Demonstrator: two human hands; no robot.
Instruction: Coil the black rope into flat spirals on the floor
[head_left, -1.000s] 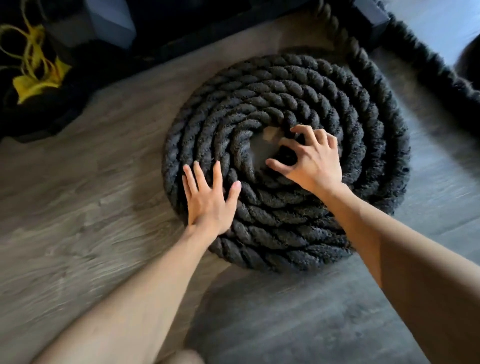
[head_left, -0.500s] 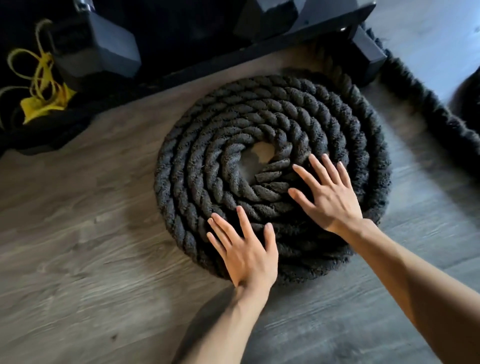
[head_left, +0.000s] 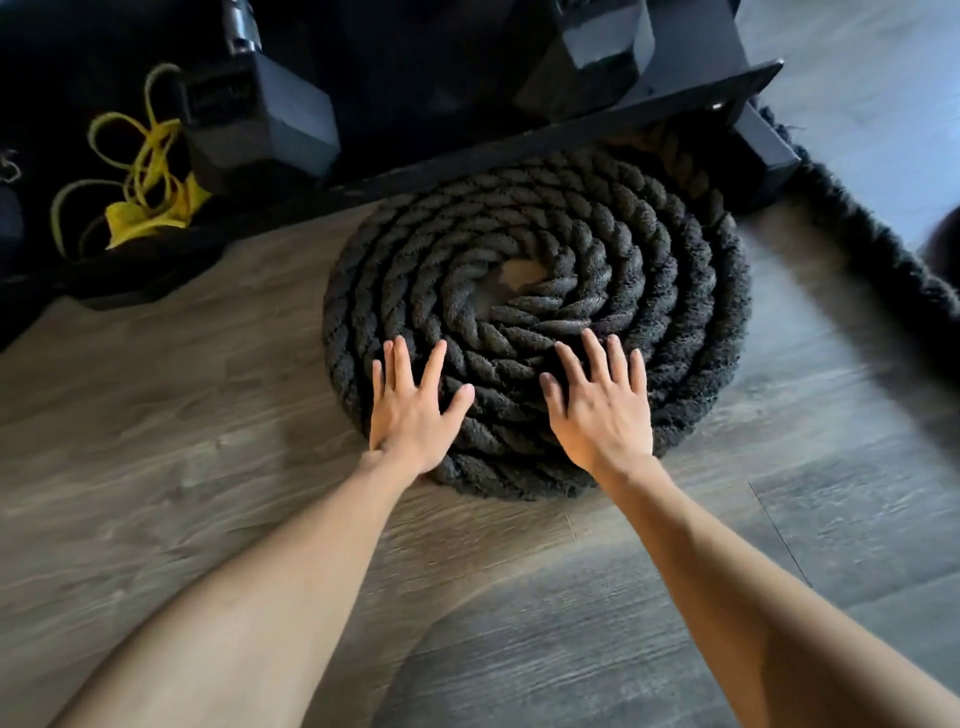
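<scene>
A thick black twisted rope (head_left: 597, 244) lies wound in a flat spiral on the wooden floor, with a small gap of bare floor at its centre. Its free length (head_left: 878, 249) runs off from the spiral's far right side toward the right edge. My left hand (head_left: 413, 410) lies flat with spread fingers on the spiral's near left rim. On the near right turns rests my right hand (head_left: 602, 410), also flat with straight fingers. Neither hand grips the rope.
A black metal rack base (head_left: 571, 130) stands just behind the spiral, its foot (head_left: 763, 150) touching the rope at the back right. Black dumbbells (head_left: 260, 114) sit on it. A yellow band (head_left: 145, 187) lies at the far left. Wooden floor (head_left: 156, 441) stretches around me.
My right hand left the spiral's centre, where its fingers were curled, and came back flat to the near right turns. My left hand slid along the near rim. The view shifted forward.
</scene>
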